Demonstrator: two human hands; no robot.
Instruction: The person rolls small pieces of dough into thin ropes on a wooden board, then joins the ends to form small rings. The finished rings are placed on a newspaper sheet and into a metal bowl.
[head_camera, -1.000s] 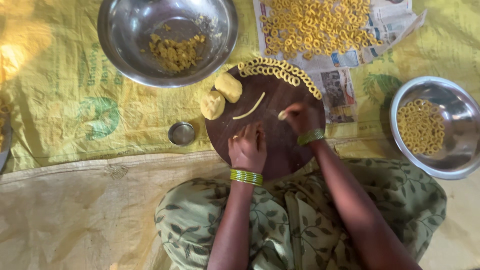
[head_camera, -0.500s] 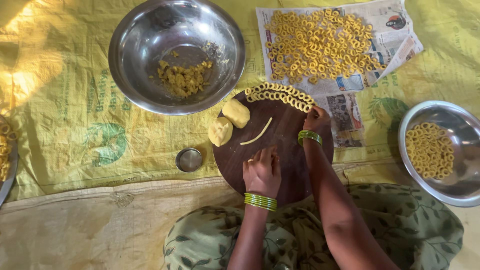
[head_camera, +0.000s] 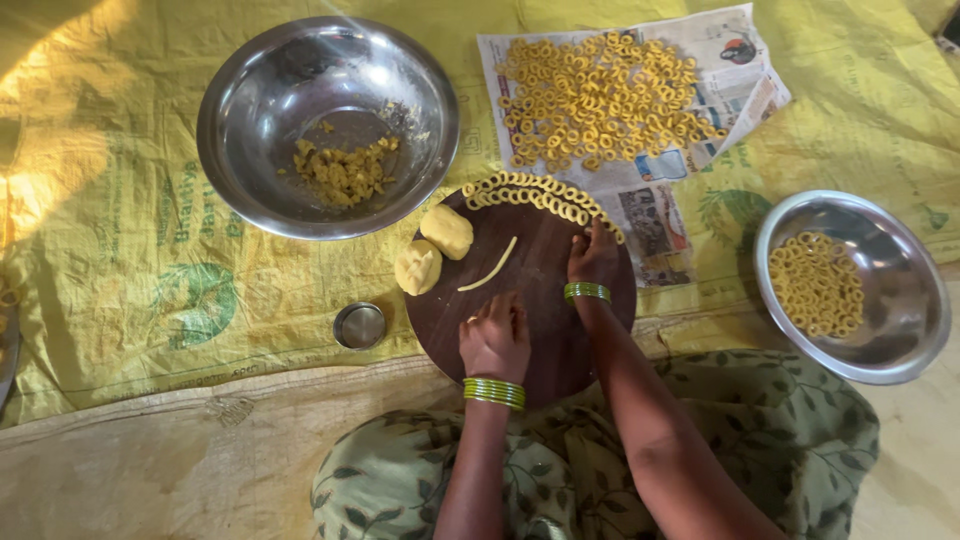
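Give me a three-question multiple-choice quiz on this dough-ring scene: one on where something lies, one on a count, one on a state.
1. Where does the thin dough strip lie?
A. on the round wooden board
B. in the large steel bowl
C. on the newspaper

2. How many dough balls sit at the board's edge?
A. one
B. two
C. four

3. How is the left hand?
A. raised in the air
B. gripping the small tin
C. pressed down on the board

Answers: 1 A, it rests mid-board; 2 B, two lumps side by side; 3 C, knuckles up, fingers on the wood.

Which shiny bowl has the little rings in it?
The smaller steel bowl on the right holds dough rings. The big bowl at top left holds only crumbly dough scraps.
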